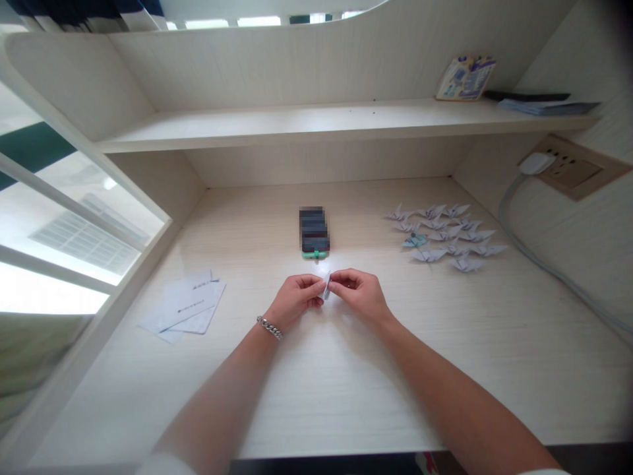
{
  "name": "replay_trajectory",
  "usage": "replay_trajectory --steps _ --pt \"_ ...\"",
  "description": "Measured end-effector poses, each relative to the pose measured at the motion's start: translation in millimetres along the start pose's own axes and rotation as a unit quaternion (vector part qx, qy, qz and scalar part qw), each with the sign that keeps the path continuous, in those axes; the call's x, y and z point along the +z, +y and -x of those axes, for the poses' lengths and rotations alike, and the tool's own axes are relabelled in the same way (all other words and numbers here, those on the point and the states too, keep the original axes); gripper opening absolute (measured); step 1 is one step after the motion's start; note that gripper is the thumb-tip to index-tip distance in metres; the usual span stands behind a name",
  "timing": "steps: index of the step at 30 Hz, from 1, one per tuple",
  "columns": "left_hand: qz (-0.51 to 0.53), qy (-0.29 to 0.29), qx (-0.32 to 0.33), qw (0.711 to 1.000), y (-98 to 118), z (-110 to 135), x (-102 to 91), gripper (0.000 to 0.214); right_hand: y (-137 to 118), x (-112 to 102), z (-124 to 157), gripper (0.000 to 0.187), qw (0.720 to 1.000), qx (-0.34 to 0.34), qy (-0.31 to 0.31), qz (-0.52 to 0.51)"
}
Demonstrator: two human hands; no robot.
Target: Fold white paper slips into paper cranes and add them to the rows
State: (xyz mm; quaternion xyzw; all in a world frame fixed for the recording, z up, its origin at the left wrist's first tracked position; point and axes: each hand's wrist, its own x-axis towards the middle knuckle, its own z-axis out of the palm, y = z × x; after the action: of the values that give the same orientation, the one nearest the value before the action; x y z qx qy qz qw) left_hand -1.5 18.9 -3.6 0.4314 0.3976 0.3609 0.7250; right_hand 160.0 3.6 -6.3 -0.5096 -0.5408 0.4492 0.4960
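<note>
White folded paper [326,285] points upright, pinched between left hand [295,300] and right hand [359,295].

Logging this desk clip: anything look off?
One paper crane stands out: it is blue-green, while the others in the group on the right of the desk are pale grey, and it sits a little out of line. The folded paper between the left hand and right hand looks normal.

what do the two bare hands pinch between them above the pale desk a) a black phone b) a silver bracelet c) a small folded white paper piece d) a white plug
C. The left hand and right hand pinch a small folded white paper piece between them, above the pale desk.
</note>
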Motion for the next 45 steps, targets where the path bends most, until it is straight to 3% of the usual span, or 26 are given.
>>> replay_trajectory --steps 8,16,27,32,38,45 --pt "-0.033 0.002 -0.019 0.999 3 1 0.3 0.027 2 -4 -3 0.015 0.997 0.042 -0.062 -0.031" --pt "-0.006 0.002 0.003 1.000 0 1 1.9 0.027 -1 -1 0 0.010 0.996 -0.057 -0.046 0.055" --pt "-0.089 0.013 0.014 0.996 -1 1 2.2 0.026 -6 -13 0 0.004 0.972 -0.100 -0.090 0.192" --pt "-0.092 -0.007 0.009 0.996 3 2 2.3 0.025 -6 -13 1 0.005 0.966 -0.129 -0.099 0.200" --pt "-0.121 0.014 0.017 0.992 -1 1 1.1 0.025 -7 -12 3 0.006 0.960 -0.138 -0.064 0.235" --pt "-0.094 0.007 0.021 0.995 0 2 0.8 0.027 -6 -12 3 0.008 0.962 -0.149 -0.090 0.208"
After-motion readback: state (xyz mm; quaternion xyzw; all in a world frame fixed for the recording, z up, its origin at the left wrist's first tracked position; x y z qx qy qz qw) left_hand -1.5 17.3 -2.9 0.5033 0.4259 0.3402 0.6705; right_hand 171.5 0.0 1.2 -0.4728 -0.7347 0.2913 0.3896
